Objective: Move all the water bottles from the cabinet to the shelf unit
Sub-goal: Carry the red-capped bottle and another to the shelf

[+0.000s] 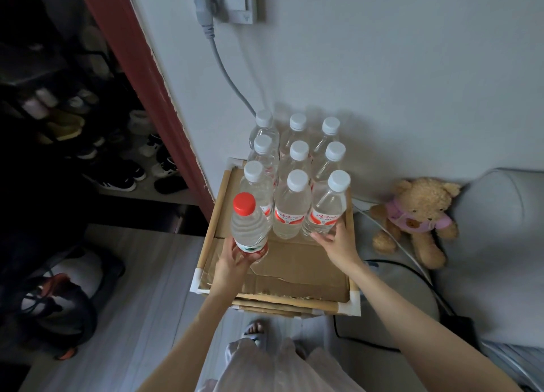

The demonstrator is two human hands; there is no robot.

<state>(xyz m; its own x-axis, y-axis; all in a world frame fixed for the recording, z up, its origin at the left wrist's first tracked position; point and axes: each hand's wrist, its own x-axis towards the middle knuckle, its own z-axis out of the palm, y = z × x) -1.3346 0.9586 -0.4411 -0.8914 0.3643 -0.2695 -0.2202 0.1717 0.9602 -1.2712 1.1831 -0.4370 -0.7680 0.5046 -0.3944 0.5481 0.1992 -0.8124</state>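
Note:
Several clear water bottles with white caps (pixel 297 182) stand in rows on the cardboard top of a small bamboo-framed shelf unit (pixel 297 274) against the wall. My left hand (pixel 232 265) grips a red-capped bottle (pixel 248 226) by its base, upright at the front left of the rows. My right hand (pixel 338 241) is wrapped around the base of the front right white-capped bottle (pixel 328 206), which leans a little to the right. The cabinet is not in view.
A teddy bear (pixel 415 218) sits right of the shelf beside a grey cushion (pixel 500 244). A grey cable (pixel 226 76) runs from a wall socket behind the bottles. Shoes (pixel 117 173) fill a dark rack at left. Bags lie on the floor at lower left.

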